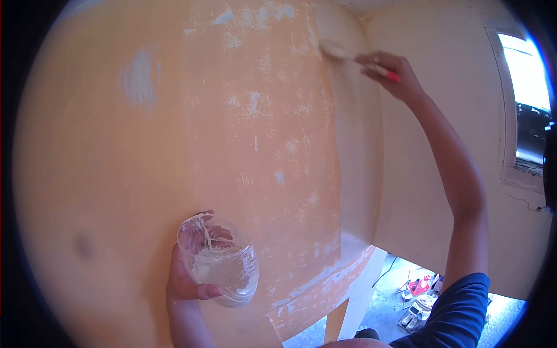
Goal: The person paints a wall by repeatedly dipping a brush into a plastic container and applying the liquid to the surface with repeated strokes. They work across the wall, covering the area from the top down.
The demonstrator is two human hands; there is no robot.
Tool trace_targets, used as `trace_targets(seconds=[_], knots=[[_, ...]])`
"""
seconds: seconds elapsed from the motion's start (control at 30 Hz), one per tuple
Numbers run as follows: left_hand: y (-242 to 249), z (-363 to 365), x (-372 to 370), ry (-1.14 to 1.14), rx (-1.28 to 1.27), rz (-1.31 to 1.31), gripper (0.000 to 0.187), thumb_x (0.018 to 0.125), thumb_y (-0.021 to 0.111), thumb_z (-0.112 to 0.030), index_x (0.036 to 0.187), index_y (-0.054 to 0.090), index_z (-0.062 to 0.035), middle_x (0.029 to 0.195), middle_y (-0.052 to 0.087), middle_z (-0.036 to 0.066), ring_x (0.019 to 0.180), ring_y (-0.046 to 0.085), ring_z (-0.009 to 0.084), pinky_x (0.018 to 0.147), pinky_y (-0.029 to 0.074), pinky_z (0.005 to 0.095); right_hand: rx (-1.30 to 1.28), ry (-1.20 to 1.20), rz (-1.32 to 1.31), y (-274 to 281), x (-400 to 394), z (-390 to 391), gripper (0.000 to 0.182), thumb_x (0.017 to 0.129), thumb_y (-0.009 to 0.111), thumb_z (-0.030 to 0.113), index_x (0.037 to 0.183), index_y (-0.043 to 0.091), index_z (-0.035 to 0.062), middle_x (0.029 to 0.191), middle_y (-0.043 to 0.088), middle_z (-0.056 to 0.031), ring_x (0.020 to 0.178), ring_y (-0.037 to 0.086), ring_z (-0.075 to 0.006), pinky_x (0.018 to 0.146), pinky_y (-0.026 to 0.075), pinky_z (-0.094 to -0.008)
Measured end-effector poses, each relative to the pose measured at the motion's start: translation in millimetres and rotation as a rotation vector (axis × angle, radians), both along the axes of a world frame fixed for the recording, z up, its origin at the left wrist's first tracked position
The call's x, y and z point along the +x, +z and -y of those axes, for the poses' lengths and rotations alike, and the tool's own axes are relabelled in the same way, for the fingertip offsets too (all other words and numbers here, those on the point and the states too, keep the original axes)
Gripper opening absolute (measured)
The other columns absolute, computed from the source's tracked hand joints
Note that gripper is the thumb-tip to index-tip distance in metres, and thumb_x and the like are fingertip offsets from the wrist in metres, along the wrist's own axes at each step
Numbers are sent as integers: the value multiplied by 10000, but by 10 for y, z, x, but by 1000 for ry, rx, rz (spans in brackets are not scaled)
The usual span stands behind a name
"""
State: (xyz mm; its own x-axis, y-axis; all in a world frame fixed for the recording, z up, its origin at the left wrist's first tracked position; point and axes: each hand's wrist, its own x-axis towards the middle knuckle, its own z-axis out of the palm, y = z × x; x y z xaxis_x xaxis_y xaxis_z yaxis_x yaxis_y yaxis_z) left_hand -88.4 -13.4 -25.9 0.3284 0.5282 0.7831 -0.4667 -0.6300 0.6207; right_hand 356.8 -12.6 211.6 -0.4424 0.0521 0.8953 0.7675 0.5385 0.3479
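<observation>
My left hand (181,281) is wrapped round a clear plastic tub (232,272) at the lower middle of the view. The tub is tilted, smeared with white on its inner side, and has a pale liquid in its lower part. High at the right, my right hand (395,74) grips a paintbrush (335,52) by its handle, which has a red end. The brush head is blurred and appears to be at the wall, beside the edge of a peach-orange strip (284,133) marked with patchy white.
A plain wall (432,174) meets the orange one at a corner on the right. It has a window (525,75) with a crack below it. Far below, the floor (380,296) holds a red item (419,285) and several other things.
</observation>
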Motion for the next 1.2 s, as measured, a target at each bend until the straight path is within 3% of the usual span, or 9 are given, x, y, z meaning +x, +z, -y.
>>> trace_targets(seconds=[0.13,0.23,0.33,0.6,0.67,0.83,1.03,1.1,1.2], knots=[[-10,10,-34,-4,-14,-41,1159,414,919,-250,1353,299,28,1134,535,155,1072,555,267,909,481,390,-211,-157,97,-661,59,455,251,783,674,-38,1025,677,28,1026,683,-91,938,643,-175,834,511,-293],[-23,14,-8,19,-21,-44,1161,410,920,-247,1353,300,27,1127,540,156,1066,558,265,917,478,389,-531,-70,-193,-662,231,684,266,769,670,-48,1025,683,23,1005,685,-95,938,639,-170,854,509,-286],[-31,9,20,34,-17,0,1168,407,919,-245,1356,296,29,1117,544,161,1067,558,263,914,477,384,-599,-137,-183,-307,180,690,244,812,660,2,1053,675,34,1018,680,-61,938,616,-118,847,510,-281],[-28,-13,-24,17,-31,-17,1190,391,929,-255,1356,296,35,1137,530,158,1078,550,268,917,478,388,-303,-12,-77,696,75,209,213,860,630,82,1062,669,26,1053,672,-40,959,612,-122,885,468,-248],[-41,-4,-15,26,-39,10,1193,389,931,-255,1356,295,36,1136,531,158,1078,550,267,918,479,389,-22,-31,-111,727,41,271,233,863,635,108,1081,663,31,1053,673,-36,962,617,-136,888,461,-242],[-37,20,1,19,-68,20,1196,382,936,-256,1350,301,41,1151,525,155,1080,550,264,920,480,392,-116,85,-133,368,68,21,217,855,649,57,1064,656,1,1060,672,-45,972,617,-132,887,477,-258],[-28,35,1,-5,-54,-10,1187,390,933,-244,1349,296,43,1161,516,161,1083,550,259,921,480,393,-248,-100,40,-643,45,380,212,813,666,5,1024,675,22,1044,682,-98,959,653,-213,847,514,-294],[-31,40,23,41,-39,5,1181,398,927,-240,1352,290,43,1148,520,160,1082,550,261,919,479,393,-330,-90,87,-597,43,529,210,807,666,-1,1016,678,24,1045,681,-105,961,656,-225,841,517,-297],[-30,4,-13,18,-5,-41,1159,415,919,-239,1351,297,42,1147,519,156,1081,549,262,915,480,393,-503,-182,-42,-321,15,627,179,823,671,47,1000,695,47,1003,696,-58,931,643,-150,855,507,-285]])
